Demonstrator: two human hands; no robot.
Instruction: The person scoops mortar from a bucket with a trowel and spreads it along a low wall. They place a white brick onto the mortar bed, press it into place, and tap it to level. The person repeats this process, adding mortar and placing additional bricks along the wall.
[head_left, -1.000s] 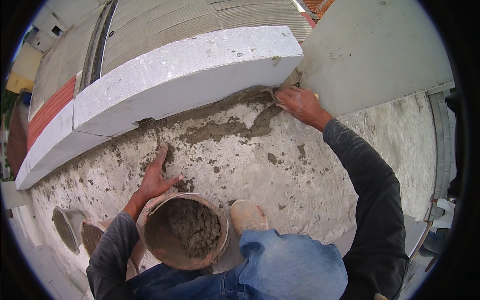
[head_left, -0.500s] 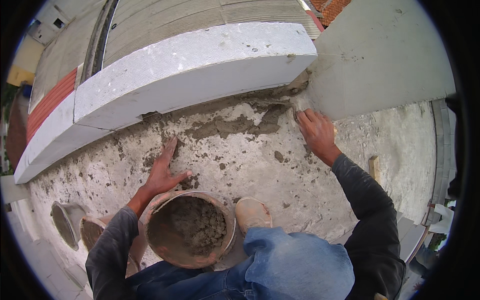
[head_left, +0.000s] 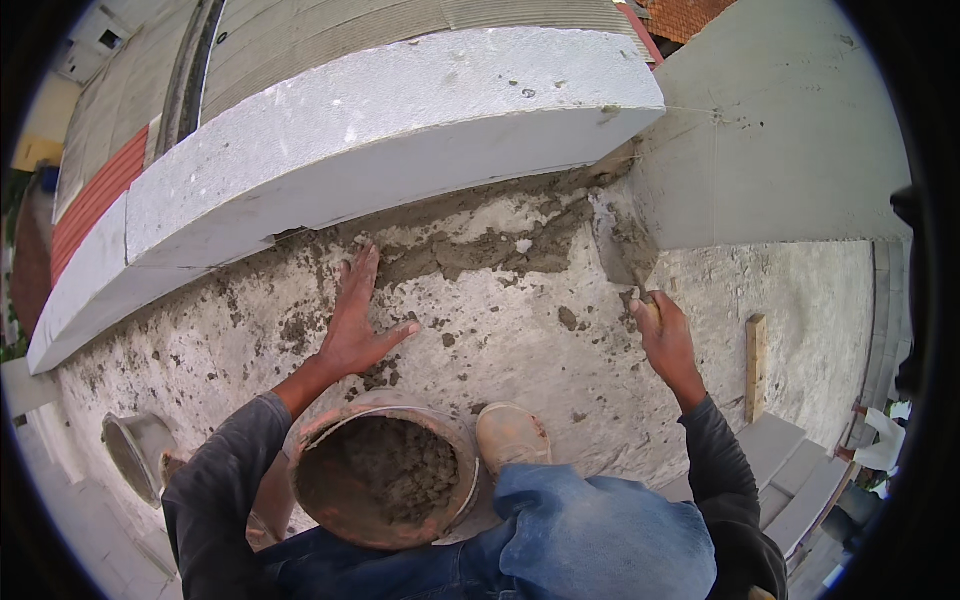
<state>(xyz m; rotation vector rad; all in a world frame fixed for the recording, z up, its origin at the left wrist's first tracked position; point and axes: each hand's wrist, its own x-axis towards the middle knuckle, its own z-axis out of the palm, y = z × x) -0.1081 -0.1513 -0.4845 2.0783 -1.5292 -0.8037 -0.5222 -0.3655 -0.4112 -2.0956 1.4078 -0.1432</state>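
Observation:
My right hand is closed round the handle of a trowel. The mortar-smeared blade points away from me and lies at the right end of a strip of wet mortar. That strip runs along the foot of a long white block. My left hand is spread with its thumb out, holding nothing, its fingertips by the left end of the strip. Whether its palm touches the slab, I cannot tell. Below it stands a bucket part filled with grey mortar.
A smooth grey wall rises at the right end of the block. My shoe rests beside the bucket on the mortar-spattered slab. A short wooden piece lies at right. Another bucket stands at far left. Part of another person shows at the right edge.
My right hand has drawn back toward me and to the right, bringing the trowel blade into plain sight. My left hand has shifted forward and right, toward the mortar strip.

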